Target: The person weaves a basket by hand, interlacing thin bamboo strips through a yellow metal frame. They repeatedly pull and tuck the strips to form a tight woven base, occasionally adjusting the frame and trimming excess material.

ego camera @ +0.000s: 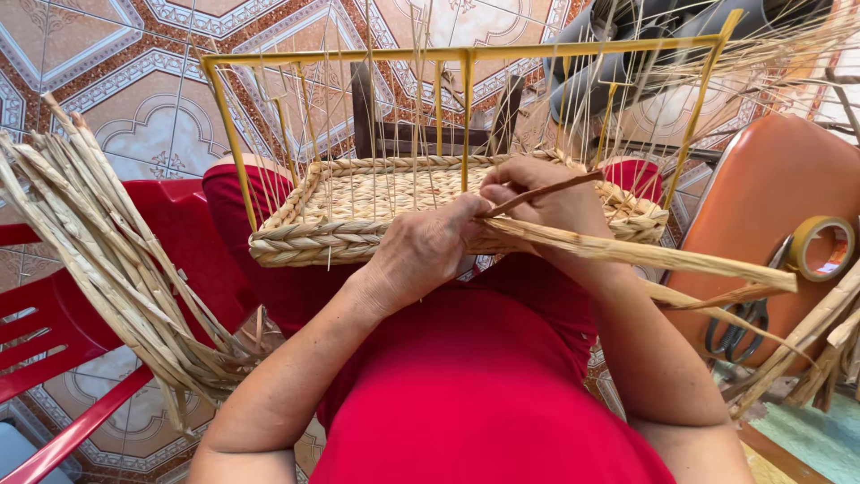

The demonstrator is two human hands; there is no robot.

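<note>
The person in the red clothing (475, 394) is sitting with a half-woven rectangular basket of pale dried plant fibre (358, 215) resting on the lap, and both hands are working at its near rim. The left hand (421, 255) is closing around the flat straw-coloured strand (627, 255) where it meets the braided edge, fingers curled and pinching it. The right hand (546, 197), just beside and touching the left, is clenching the same strand along with a thin brown strip (546, 190) that is sticking out between its fingers. The long strand is trailing off to the right of the hands, its free end hanging in the air.

Judging by how it lies, the work is in an early-to-middle stage: the flat base is woven and one thick braided row is running round it, while the yellow metal wire frame (466, 54) beyond the hands is standing bare, with only thin upright stakes rising through it. The walls are yet to be filled.

Left of the hands, a loose bundle of dried fibre strands (98, 242) is draping over a red plastic chair (54, 323). To the right, black-handled scissors (739, 327) and a roll of tan tape (822, 246) are lying on an orange seat (770, 188). Further off, the patterned tile floor (116, 81) is spreading out.
</note>
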